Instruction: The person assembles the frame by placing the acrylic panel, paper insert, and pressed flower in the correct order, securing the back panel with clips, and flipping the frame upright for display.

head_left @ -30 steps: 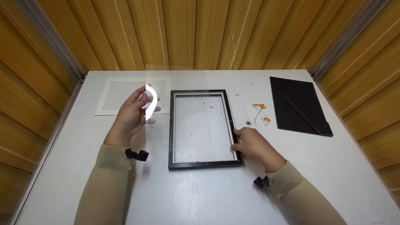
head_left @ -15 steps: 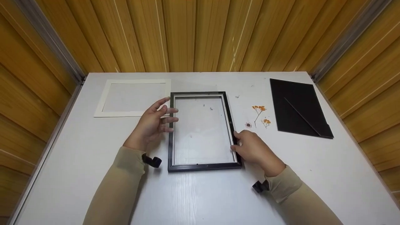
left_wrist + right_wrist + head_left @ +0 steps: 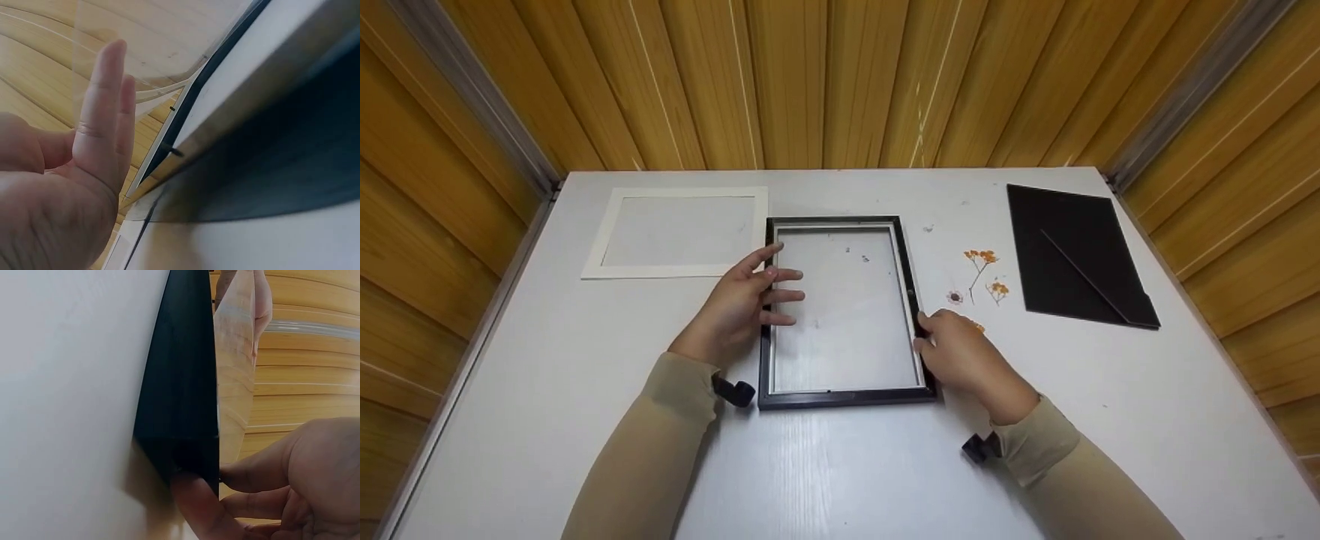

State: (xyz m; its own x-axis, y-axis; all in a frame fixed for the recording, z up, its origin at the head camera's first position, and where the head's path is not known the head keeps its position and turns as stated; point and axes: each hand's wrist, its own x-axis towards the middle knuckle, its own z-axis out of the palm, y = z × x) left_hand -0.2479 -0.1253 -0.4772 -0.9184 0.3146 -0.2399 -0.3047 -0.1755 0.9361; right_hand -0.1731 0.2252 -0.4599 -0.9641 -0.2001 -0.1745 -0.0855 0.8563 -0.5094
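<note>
A black picture frame (image 3: 847,396) with a silvery inner edge lies on the white table in the middle of the head view. My left hand (image 3: 735,311) is over the frame's left side, fingers spread. It holds a clear pane (image 3: 163,34), almost invisible from the head; the right wrist view shows the pane (image 3: 233,377) tilted up from the frame, with the left hand (image 3: 262,301) at its far edge. My right hand (image 3: 964,352) grips the frame's lower right side, thumb at the inner edge and a fingertip (image 3: 194,492) against the outer side.
A cream mat border (image 3: 594,251) lies at the back left. At the right is a black backing board (image 3: 1065,270) with a stand leg. Between board and frame lie orange dried flowers (image 3: 981,256) and a small pale flower (image 3: 955,298). Wood-look panels (image 3: 840,82) enclose the table.
My left hand has moved right and slightly down, bringing the pane over the frame; its bright glare is gone. The right hand stays on the frame, and an orange bit now shows beside it.
</note>
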